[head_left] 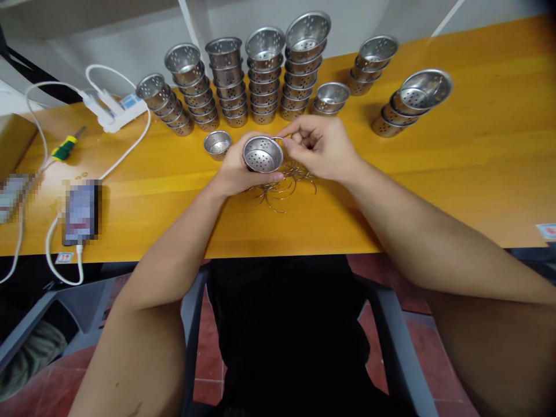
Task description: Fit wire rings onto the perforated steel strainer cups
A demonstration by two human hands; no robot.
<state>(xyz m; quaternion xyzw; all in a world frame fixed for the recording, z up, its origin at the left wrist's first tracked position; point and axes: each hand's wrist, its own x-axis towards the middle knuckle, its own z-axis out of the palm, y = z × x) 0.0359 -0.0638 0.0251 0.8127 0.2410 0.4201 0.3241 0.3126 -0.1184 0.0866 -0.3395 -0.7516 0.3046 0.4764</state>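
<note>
The perforated cup (263,157) is smooth, shiny metal, and the wires (296,172) glossy metal; the tabletop (482,145) looks like glossy wood, the power strip (124,117) smooth plastic, the chair (393,321) matt plastic.

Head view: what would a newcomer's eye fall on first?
Stacks of perforated metal cups towards the back of the table would probably draw it first. In front of them, the left hand holds one cup and the right hand pinches a thin wire at its rim. Loose curved wires lie beneath the hands.
</note>
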